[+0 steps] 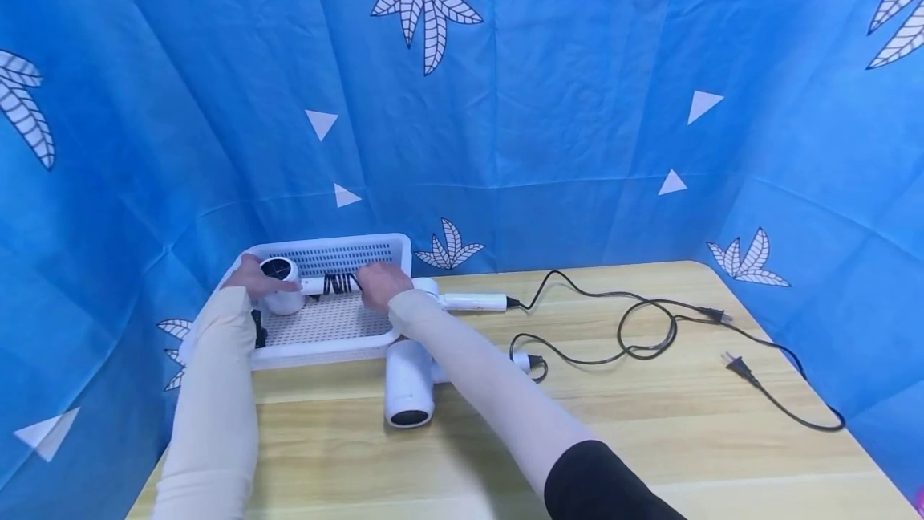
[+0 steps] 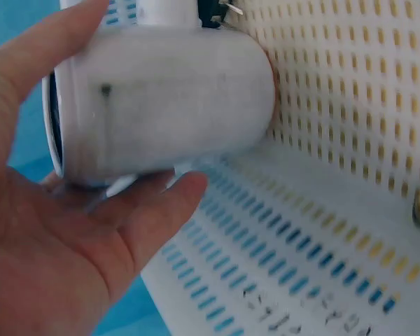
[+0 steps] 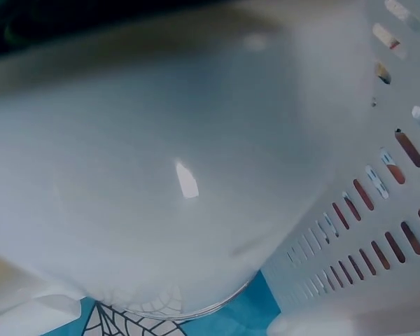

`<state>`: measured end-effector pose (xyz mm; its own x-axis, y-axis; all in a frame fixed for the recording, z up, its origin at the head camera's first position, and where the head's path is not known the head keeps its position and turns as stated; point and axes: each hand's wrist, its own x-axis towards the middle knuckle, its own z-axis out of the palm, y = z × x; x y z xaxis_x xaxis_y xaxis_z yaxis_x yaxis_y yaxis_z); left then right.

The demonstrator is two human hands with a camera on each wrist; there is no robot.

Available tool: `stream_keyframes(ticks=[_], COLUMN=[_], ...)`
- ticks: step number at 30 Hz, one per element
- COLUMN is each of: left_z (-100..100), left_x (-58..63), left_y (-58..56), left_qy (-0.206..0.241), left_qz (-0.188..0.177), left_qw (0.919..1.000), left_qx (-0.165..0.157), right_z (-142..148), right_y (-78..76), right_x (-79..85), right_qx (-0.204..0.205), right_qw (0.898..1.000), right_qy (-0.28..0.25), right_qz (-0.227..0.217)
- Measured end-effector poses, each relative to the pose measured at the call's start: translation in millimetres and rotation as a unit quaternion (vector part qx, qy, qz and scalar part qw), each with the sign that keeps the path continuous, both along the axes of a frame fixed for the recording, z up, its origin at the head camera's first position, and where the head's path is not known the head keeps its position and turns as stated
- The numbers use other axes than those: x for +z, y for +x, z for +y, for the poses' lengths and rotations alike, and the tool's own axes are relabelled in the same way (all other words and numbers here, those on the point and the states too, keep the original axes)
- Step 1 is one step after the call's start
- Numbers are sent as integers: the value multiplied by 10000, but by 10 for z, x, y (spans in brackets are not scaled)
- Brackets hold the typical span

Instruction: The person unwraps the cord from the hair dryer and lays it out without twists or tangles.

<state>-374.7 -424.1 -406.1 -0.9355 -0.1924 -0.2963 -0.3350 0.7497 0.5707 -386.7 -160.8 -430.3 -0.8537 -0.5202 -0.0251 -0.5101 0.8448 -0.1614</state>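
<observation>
Front dryer: lies left of centre on the counter, handle toward the right edge, so its cord probably has room to run.
Near plug: lies toward the counter's right edge, at a cord's loose end.
Basket: sits at the counter's back left corner; its high walls probably stop round barrels rolling off.
Basket dryer: inside the basket, barrel at the left end, with black cord wound round the handle, likely for neatness.
Right hand: at the handle's end; its fingers are hidden, so I cannot tell whether it grips.
Left hand: thumb and fingers clasp the barrel from opposite sides, seemingly to steady the bulky end.
Back dryer: near the counter's back edge, partly behind the right forearm.
Curtain: hangs beyond the back edge.
</observation>
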Motion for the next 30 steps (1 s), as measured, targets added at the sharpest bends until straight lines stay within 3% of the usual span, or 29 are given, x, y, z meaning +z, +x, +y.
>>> stream_keyframes(ticks=[8,16,23,30], left_z=[44,-16,-52,-111], left_x=[101,147,347,483], left_y=[90,186,276,489], left_qy=[-197,-104,261,277], left_qz=[0,87,180,398], left_qw=[9998,9998,9988,9985], left_qx=[68,-113,-373,-268], right_z=[-6,27,104,83], right_y=[21,-13,-52,18], right_x=[10,-26,-4,86], right_qx=[49,190,315,432], right_qw=[9998,9991,9987,9968], right_qy=[-130,-17,-320,-628], right_qz=[169,369,247,244])
